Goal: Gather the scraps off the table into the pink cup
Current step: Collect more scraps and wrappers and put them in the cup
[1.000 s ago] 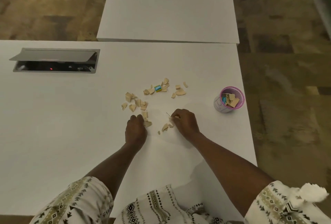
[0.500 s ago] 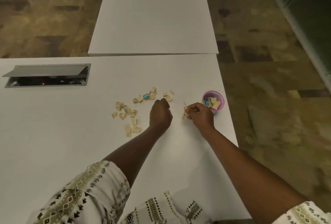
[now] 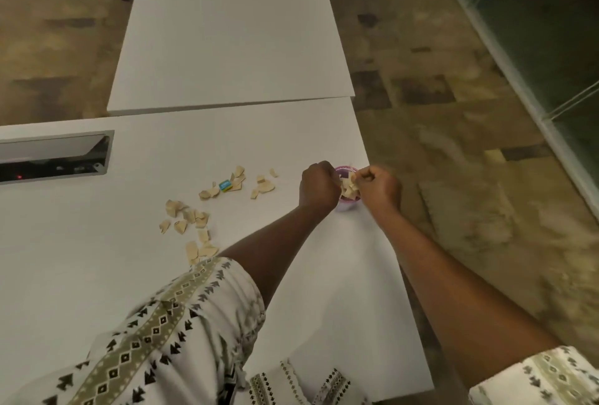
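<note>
Both hands have left the middle of the white table [image 3: 97, 275] and now meet near its right edge. Left hand [image 3: 319, 189] and right hand [image 3: 377, 187] flank the pink cup [image 3: 349, 207]. The right fingers pinch pale scraps [image 3: 350, 189] over its mouth; the left fingers are curled under, so I cannot tell what they hold. Loose scraps [image 3: 194, 220] lie well left of the cup, and the left hand is nearer — likely the one to reach back.
</note>
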A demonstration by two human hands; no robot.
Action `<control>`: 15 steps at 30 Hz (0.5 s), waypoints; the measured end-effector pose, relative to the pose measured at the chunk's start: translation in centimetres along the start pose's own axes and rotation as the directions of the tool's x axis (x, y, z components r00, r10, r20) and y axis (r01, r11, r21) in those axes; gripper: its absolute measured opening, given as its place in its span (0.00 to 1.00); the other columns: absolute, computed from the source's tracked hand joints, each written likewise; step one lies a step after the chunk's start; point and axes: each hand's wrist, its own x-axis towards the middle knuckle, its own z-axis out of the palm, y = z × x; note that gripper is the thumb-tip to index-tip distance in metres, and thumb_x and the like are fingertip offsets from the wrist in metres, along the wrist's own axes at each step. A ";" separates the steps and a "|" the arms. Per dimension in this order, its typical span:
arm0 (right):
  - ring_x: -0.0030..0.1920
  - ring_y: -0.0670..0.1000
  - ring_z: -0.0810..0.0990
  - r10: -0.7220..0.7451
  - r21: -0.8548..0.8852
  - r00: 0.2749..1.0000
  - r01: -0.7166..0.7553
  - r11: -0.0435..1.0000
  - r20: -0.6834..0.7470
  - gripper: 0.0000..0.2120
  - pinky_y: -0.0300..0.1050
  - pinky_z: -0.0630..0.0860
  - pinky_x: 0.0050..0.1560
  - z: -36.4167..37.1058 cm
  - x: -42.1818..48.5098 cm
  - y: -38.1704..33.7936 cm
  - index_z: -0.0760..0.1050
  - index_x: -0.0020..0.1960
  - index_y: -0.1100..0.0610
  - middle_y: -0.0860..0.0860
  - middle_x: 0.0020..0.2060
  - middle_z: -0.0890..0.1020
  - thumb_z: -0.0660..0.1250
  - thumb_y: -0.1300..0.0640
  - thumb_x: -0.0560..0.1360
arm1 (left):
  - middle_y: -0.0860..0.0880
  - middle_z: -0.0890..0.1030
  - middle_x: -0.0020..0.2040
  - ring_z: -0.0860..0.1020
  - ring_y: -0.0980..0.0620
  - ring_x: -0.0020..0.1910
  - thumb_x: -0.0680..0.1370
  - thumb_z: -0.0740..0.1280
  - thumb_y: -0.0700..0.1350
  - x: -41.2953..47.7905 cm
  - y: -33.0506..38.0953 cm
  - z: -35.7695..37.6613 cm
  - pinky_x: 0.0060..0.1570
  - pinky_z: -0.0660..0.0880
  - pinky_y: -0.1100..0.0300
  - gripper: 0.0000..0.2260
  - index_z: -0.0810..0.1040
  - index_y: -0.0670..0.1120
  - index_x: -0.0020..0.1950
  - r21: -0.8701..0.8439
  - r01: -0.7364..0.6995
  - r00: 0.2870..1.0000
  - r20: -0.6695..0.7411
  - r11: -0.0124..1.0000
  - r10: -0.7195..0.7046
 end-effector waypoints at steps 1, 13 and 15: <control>0.41 0.55 0.82 0.002 -0.010 1.000 -0.002 1.000 0.008 0.04 0.43 0.77 0.40 0.1 0.4 0.0 0.82 0.42 0.59 0.54 0.40 0.85 0.70 0.59 0.74 | 0.42 0.84 0.44 0.81 0.42 0.45 0.75 0.62 0.39 0.2 0.2 0.3 0.44 0.78 0.52 0.08 0.81 0.40 0.45 0.002 0.005 1.000 0.004 1.000 -0.005; 0.42 0.54 0.81 -0.131 -0.248 0.981 0.163 0.955 0.139 0.08 0.43 0.74 0.39 -0.4 1.6 -0.8 0.82 0.43 0.55 0.52 0.41 0.84 0.64 0.58 0.76 | 0.46 0.85 0.48 0.82 0.46 0.49 0.72 0.60 0.34 1.3 -0.1 -0.6 0.49 0.81 0.54 0.14 0.84 0.45 0.44 -0.074 0.030 0.994 0.109 0.997 -0.022; 0.46 0.54 0.81 -0.212 -0.262 0.963 0.250 0.932 0.165 0.10 0.45 0.77 0.43 -0.2 1.0 -0.7 0.82 0.48 0.53 0.50 0.46 0.84 0.63 0.54 0.74 | 0.47 0.85 0.45 0.82 0.47 0.47 0.70 0.59 0.35 1.0 -0.5 -1.2 0.47 0.80 0.54 0.14 0.83 0.45 0.42 -0.095 0.041 0.995 0.092 0.995 -0.032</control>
